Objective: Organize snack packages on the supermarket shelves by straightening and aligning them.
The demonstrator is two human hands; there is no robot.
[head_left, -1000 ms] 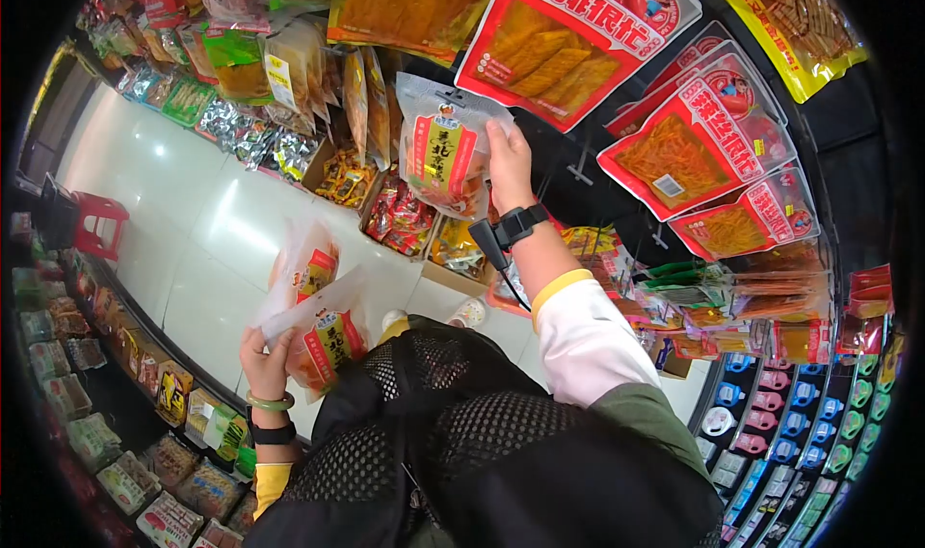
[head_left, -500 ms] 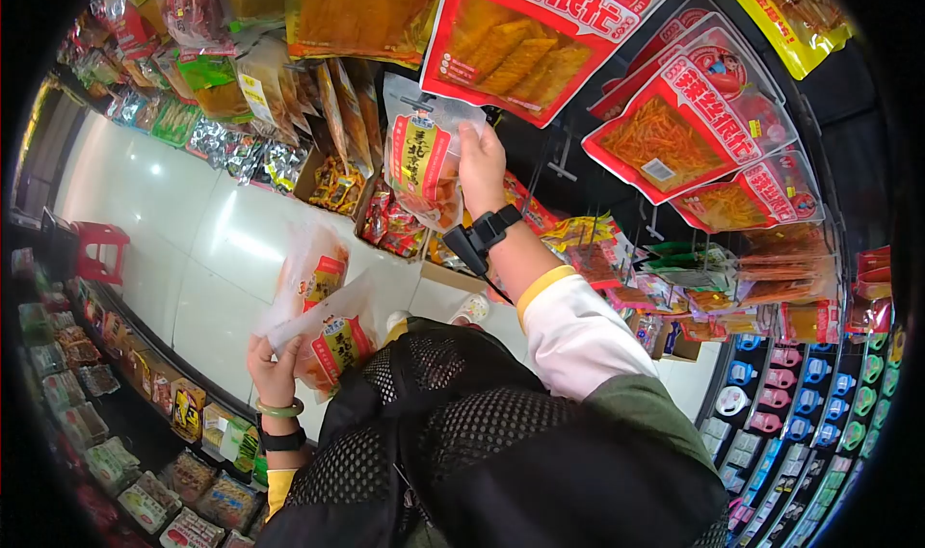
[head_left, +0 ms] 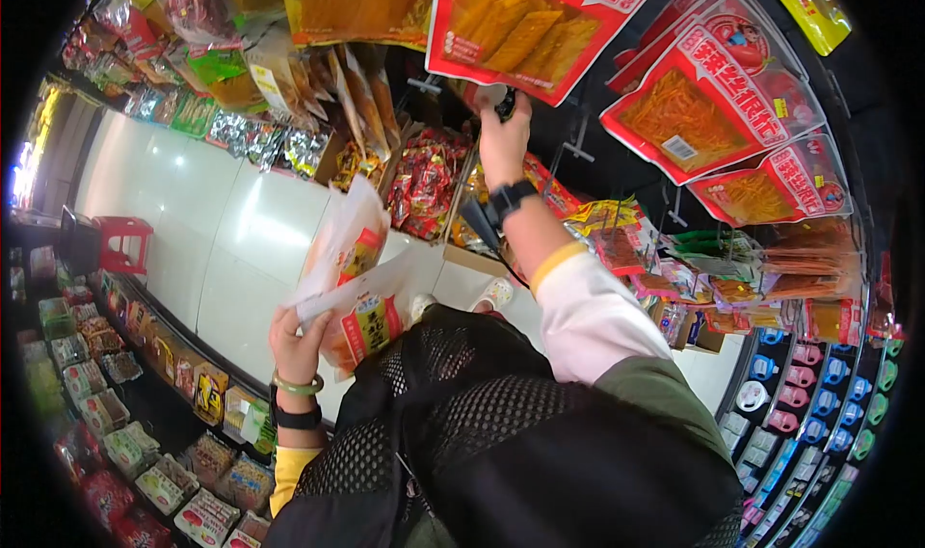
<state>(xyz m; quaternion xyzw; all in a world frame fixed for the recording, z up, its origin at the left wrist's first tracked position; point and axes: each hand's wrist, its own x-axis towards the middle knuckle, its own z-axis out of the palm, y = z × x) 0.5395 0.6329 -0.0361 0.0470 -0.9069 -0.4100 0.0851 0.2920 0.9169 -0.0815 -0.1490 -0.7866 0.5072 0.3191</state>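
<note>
My left hand (head_left: 297, 344) is closed on the top edges of clear snack packets (head_left: 371, 328) with red and yellow labels, held low over the floor. At least two are fanned out, one behind the other. At the hanging display, my right hand (head_left: 504, 143) reaches up just under a large red-bordered snack bag (head_left: 535, 32). Its fingers are curled about something small, with a pale round part and a dark part, which I cannot make out. The bag's lower edge is close above the fingertips.
More red-bordered bags (head_left: 708, 114) hang at the right, near bare metal hooks (head_left: 578, 151). Below the right hand is a box of red-wrapped snacks (head_left: 424, 182). A red stool (head_left: 122, 244) stands on the tiled floor at left. Packaged foods (head_left: 135, 447) line the lower-left shelf.
The right hand has moved up and slightly right; the packet it held is no longer visible in it. The left hand still holds its packets, shifted slightly right in view.
</note>
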